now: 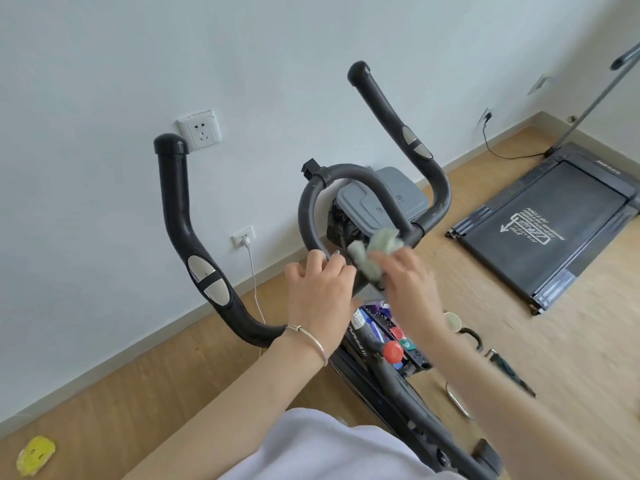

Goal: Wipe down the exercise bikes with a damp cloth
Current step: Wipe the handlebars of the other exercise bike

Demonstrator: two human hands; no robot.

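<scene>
Just ahead of your right grip [405,275], bunched round the cloth [377,251], wipe along the loop bar [306,209], and let your left grip [318,289], curled on it, steady things.

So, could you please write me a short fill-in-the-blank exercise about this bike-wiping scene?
1. The right hand wipes the bike with a green ___.
2. The left hand, with a ___ on its wrist, grips the bar.
3. The knob on the frame is ___.
Missing words: cloth; bracelet; red.
</scene>
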